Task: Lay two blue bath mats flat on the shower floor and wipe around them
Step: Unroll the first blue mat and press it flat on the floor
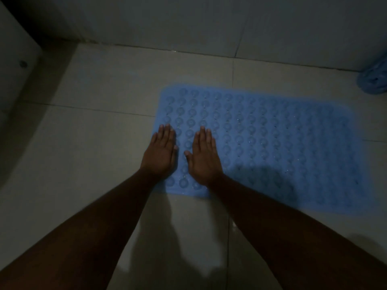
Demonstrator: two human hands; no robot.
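A blue bath mat [272, 143] with rows of round suction cups lies flat on the pale tiled shower floor [100, 143]. My left hand [160, 152] presses palm down on the mat's left edge, fingers straight and together. Beside it, my right hand [204, 158] lies flat on the mat too, fingers straight, thumb spread toward the left hand. A second blue thing [373, 78], bunched or rolled, sits at the far right edge against the wall; I cannot tell whether it is the other mat.
The light is dim. A tiled wall [209, 24] runs along the back, meeting the floor just beyond the mat. A white fixture [16, 59] with a small round fitting stands at the left. The floor tiles near me look wet and shiny.
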